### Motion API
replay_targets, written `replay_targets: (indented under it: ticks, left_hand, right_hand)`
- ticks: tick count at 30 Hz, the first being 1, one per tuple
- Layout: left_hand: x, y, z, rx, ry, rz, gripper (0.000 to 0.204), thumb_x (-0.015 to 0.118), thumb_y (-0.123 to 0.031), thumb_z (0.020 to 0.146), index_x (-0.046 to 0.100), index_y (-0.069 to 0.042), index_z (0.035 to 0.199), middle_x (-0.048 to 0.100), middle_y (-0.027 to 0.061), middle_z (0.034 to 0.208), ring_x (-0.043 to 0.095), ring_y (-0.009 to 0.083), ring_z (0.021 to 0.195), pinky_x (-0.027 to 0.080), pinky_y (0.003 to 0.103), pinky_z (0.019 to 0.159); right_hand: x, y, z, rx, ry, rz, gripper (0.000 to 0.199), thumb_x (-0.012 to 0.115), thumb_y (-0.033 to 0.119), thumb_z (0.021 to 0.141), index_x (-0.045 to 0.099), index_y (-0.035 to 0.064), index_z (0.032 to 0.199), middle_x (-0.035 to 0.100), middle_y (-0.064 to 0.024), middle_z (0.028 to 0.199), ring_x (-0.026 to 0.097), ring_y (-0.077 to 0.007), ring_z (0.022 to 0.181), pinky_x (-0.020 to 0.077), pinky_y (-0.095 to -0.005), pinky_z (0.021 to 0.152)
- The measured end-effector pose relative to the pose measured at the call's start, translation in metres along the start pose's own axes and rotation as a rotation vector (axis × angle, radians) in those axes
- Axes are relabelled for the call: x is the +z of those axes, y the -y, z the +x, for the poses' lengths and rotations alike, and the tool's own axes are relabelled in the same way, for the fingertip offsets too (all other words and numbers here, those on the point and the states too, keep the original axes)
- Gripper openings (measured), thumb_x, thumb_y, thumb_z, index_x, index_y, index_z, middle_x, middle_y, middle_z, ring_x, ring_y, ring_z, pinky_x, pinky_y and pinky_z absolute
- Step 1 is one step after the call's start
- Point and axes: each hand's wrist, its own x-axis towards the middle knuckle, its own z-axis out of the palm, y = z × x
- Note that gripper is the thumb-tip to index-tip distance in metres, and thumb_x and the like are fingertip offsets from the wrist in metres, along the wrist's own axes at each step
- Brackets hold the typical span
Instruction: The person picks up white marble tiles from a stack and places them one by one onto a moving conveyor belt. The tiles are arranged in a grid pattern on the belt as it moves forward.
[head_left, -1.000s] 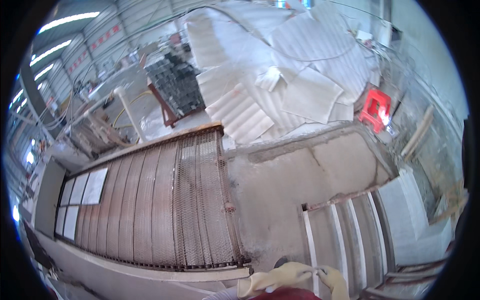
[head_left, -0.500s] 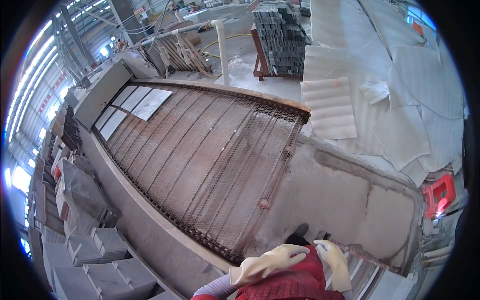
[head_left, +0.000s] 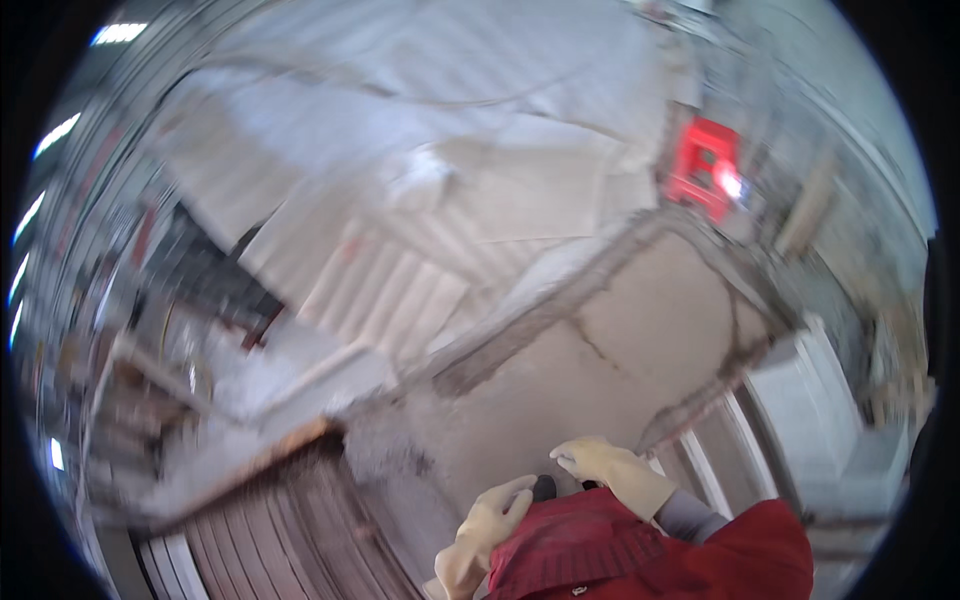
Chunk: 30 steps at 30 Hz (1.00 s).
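Both my hands wear cream rubber gloves and hang in front of my red apron (head_left: 570, 540), with nothing seen in either. At the apron's left side, my left hand (head_left: 487, 528) has its thumb and fingers apart. My right hand (head_left: 615, 472) is held over the apron's upper right edge, its fingers loosely bent and a little spread. A dark shoe tip (head_left: 544, 487) shows between them. Beyond my hands lies a grey, wet-looking concrete floor (head_left: 530, 415). Motion blurs much of the picture.
The conveyor with its dark slatted bed (head_left: 270, 540) is at lower left. White foam sheets (head_left: 520, 185) lie in a heap ahead. A red plastic stool-like object (head_left: 703, 168) stands at far right, and pale slabs (head_left: 810, 400) lean at right. A dark stack (head_left: 205, 265) stands left.
My view has swung to the right: the conveyor has slid to the lower left, and the foam sheets and red object have come toward the middle. Both hands stay near the apron, holding nothing.
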Motion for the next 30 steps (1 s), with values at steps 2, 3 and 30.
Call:
replay_targets:
  ticks: [2, 3, 30]
  left_hand:
    - [-0.017, -0.032, 0.041, -0.016, 0.059, -0.041, 0.037, 0.054, -0.026, 0.101, 0.062, -0.007, 0.132, 0.067, 0.0169, 0.125, 0.063, 0.0277, 0.117, 0.048, 0.035, 0.101]
    - [-0.019, -0.047, 0.059, -0.017, 0.111, -0.029, 0.037, 0.054, -0.025, 0.101, 0.062, -0.006, 0.131, 0.066, 0.0159, 0.127, 0.063, 0.0260, 0.118, 0.047, 0.033, 0.101]
    - [0.204, -0.281, 0.538, 0.174, 1.309, 0.335, 0.038, 0.055, -0.029, 0.100, 0.063, -0.008, 0.131, 0.065, 0.0143, 0.130, 0.060, 0.0262, 0.123, 0.044, 0.033, 0.104]
  right_hand:
    - [-0.019, -0.021, 0.004, 0.097, -0.073, -0.026, 0.032, 0.051, 0.031, 0.098, 0.069, 0.0193, 0.122, 0.070, -0.0099, 0.118, 0.065, -0.0315, 0.110, 0.0501, -0.0432, 0.097]
    - [-0.022, -0.031, -0.001, 0.138, -0.126, -0.021, 0.032, 0.051, 0.032, 0.097, 0.069, 0.0195, 0.121, 0.070, -0.0095, 0.118, 0.064, -0.0309, 0.111, 0.0498, -0.0432, 0.097]
    - [-0.025, -0.196, -0.117, 1.568, -0.459, 0.964, 0.043, 0.053, 0.045, 0.090, 0.069, 0.0231, 0.124, 0.071, -0.0149, 0.114, 0.067, -0.0346, 0.107, 0.0510, -0.0452, 0.094]
